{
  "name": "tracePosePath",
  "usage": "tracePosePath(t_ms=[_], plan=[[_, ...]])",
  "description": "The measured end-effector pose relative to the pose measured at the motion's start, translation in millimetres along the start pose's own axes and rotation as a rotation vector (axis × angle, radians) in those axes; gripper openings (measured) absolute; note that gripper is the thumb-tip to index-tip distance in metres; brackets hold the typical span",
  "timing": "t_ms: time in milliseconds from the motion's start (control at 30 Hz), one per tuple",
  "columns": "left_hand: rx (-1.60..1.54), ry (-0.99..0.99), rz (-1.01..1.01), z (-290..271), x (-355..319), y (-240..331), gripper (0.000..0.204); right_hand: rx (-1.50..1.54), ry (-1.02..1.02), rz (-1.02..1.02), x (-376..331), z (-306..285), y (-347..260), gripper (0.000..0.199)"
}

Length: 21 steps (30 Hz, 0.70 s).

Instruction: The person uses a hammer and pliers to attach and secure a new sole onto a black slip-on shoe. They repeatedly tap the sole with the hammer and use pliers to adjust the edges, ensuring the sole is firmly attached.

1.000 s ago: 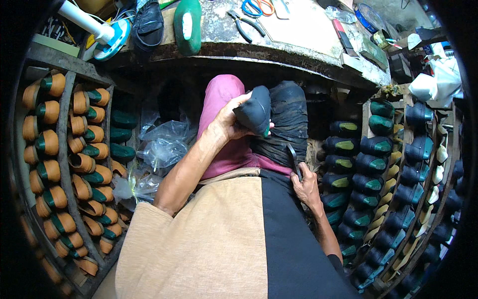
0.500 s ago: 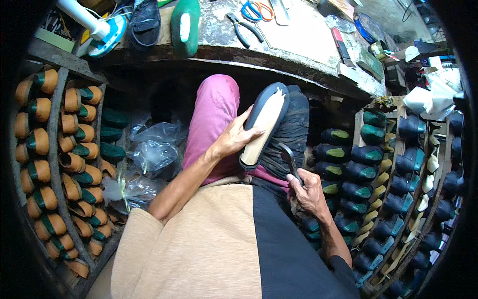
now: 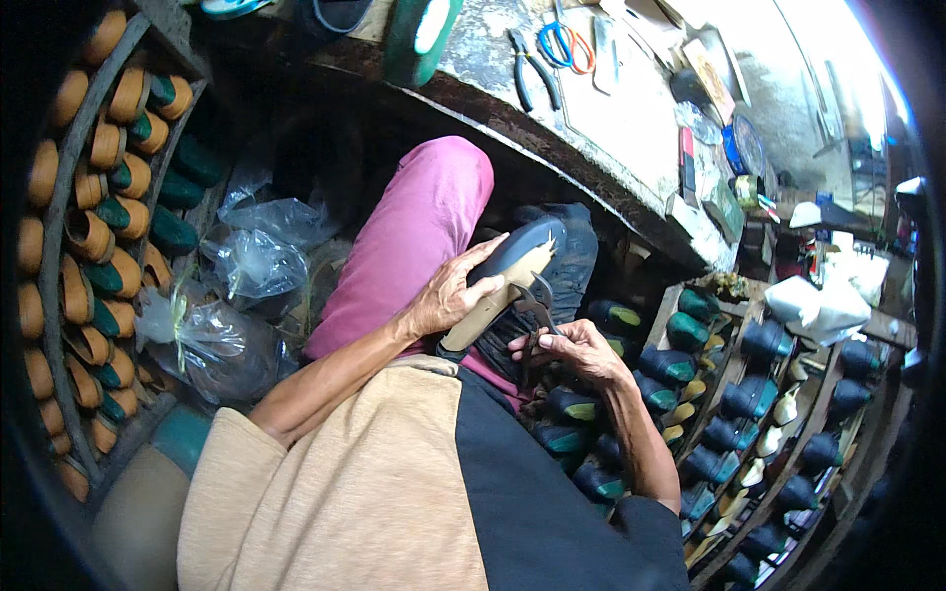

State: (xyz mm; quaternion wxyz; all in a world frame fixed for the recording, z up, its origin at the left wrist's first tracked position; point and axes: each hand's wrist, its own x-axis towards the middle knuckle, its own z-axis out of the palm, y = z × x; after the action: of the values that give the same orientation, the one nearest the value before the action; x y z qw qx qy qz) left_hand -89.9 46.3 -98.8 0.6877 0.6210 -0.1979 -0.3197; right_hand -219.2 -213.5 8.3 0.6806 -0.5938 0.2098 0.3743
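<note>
A dark shoe (image 3: 507,258) rests sole side up across my knees, its pale insole board bare and its toe pointing away from me. My left hand (image 3: 453,294) is wrapped round its left side, with the thumb lying on the insole. From the right, my right hand (image 3: 579,351) is closed on the handles of dark metal pincers (image 3: 535,307). Their curved jaws stand apart at the right edge of the shoe, near its middle. Whether the jaws pinch any material, I cannot make out.
A worn workbench (image 3: 473,49) runs ahead, bearing pliers (image 3: 532,74), scissors (image 3: 555,47) and a green shoe last (image 3: 422,39). Racks of brown shoes (image 3: 106,231) stand at left, racks of dark shoes (image 3: 749,399) at right. Clear plastic bags (image 3: 258,261) lie by my left leg.
My right hand has brought the pincers up and left from beside the shoe to its edge, their jaws now spread. The whole view has turned and shifted; my left hand keeps its hold.
</note>
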Motion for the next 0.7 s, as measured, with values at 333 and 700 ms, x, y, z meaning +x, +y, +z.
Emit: tracePosePath(t_ms=[333,700], plan=[[0.058,0.073,0.145,11,-7,-2,0.071,-0.892,0.201,0.098,20,7,-77,0.024],[0.189,0.109,0.118,26,-16,-2,0.094,-1.306,0.427,-0.012,3,33,-56,0.044]])
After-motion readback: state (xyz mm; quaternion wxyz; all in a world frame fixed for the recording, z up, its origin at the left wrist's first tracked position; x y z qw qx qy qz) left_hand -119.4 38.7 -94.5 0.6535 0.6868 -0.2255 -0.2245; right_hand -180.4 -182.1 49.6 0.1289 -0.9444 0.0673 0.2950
